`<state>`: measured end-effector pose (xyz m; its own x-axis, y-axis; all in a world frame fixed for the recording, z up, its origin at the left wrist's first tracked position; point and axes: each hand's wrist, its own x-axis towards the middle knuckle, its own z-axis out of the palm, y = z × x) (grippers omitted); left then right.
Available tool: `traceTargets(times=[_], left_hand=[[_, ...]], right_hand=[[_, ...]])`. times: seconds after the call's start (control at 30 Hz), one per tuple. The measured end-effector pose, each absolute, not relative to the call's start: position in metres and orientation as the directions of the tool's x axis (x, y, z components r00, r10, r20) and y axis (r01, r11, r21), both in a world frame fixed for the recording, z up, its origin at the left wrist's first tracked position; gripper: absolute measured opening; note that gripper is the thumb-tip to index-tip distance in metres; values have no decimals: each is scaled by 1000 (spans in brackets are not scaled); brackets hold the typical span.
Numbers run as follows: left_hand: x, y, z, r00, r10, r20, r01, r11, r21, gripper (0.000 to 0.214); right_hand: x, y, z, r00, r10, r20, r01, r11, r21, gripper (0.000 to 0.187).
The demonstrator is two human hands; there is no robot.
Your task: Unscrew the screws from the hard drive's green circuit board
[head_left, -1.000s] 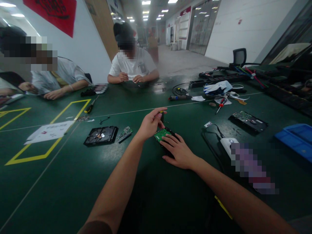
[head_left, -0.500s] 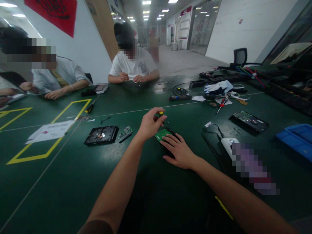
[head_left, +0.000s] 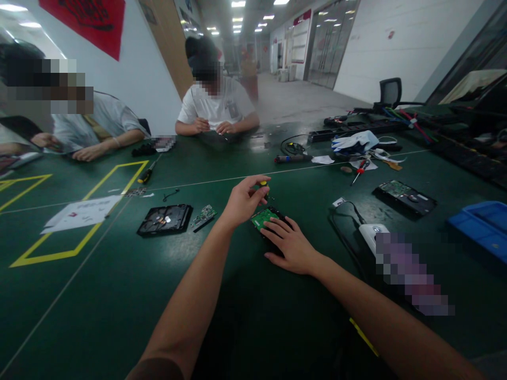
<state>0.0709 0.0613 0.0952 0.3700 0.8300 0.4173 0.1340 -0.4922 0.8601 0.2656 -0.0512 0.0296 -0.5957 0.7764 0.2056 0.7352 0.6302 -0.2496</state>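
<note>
My left hand (head_left: 246, 198) is closed around a screwdriver (head_left: 264, 184) with a yellow-topped handle, held upright over the far end of a hard drive (head_left: 282, 211). The fingers cover most of the tool, and I cannot tell whether its tip touches the drive. A green circuit board (head_left: 263, 217) faces up on the drive. Across the board and the drive's near side lies my right hand (head_left: 292, 247), fingers spread and flat, steadying it on the green table (head_left: 237, 327). A few tiny bits, perhaps screws, lie just beyond the drive.
To the left are another hard drive (head_left: 165, 219), a loose circuit board (head_left: 204, 217) and a yellow-black screwdriver (head_left: 147, 173). On the right sit a cabled white device (head_left: 372, 235), a third drive (head_left: 405, 197) and a blue tray (head_left: 481, 224). Two people sit across the table.
My left fingers have shifted slightly around the screwdriver's handle, whose yellow top has moved a little to the right. My right hand and the hard drive stay in place.
</note>
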Motion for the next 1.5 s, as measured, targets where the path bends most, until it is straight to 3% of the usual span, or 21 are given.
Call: traceTargets(times=[0.17,0.5,0.77,1.0,1.27,1.5], left_hand=[[72,61,95,292,856,427,227,-496,838,27],[69,57,102,405,839,365,132,-448,884,33],[72,62,93,284,857,430,199,-492,848,27],[75,55,102,375,847,376,99,-440,893,32],[75,56,98,285,873,395,176,-453,874,33],[74,55,103,398,849,349,124,-427,896,29]], right_hand=[[265,-51,30,-597,776,204,735,631,-248,64],[266,-51,31,-599,774,208,733,634,-246,64],[265,-51,31,-593,778,205,735,628,-255,64],[265,-51,32,-599,778,189,736,628,-253,64],[265,-51,34,-599,781,178,739,624,-252,64],[265,-51,31,-598,778,194,736,628,-252,64]])
